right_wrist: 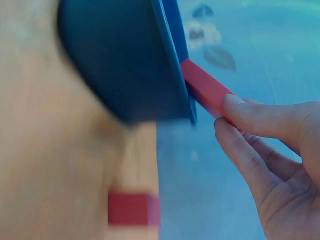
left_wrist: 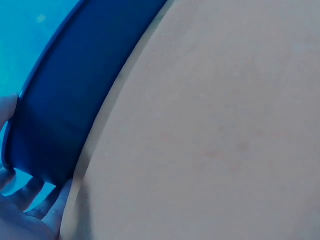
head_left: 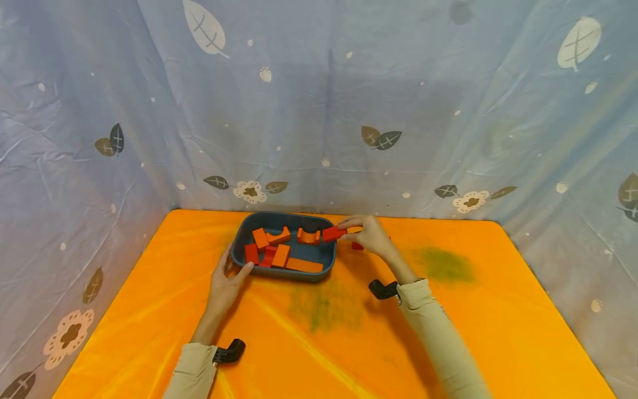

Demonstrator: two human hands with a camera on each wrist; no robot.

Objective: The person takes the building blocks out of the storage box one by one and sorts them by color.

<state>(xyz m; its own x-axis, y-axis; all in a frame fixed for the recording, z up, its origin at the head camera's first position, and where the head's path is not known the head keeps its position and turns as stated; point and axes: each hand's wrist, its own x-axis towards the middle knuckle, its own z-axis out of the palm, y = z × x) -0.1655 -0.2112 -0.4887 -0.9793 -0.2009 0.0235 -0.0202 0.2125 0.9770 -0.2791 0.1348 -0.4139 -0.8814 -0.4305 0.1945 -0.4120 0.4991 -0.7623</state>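
Observation:
A dark blue-grey plastic basin point(head_left: 326, 271) holds several red and orange toy blocks, among them an arched orange block point(head_left: 309, 237) and a flat orange block point(head_left: 305, 265). My left hand point(head_left: 225, 284) grips the basin's left front corner, thumb at the rim and fingers along the outer wall, as the left wrist view also shows. Over the right rim, my right hand point(head_left: 371, 235) pinches a red block point(right_wrist: 207, 86) between thumb and fingers, its far end reaching over the basin. Another red block point(right_wrist: 131, 209) lies on the table right of the basin, mostly behind the right hand in the head view.
An orange-yellow cloth point(head_left: 319, 343) with greenish patches covers the table. Grey-blue curtains point(head_left: 324, 111) with leaf and flower prints stand close behind the basin and along both sides. Each wrist wears a black camera mount point(head_left: 384, 288).

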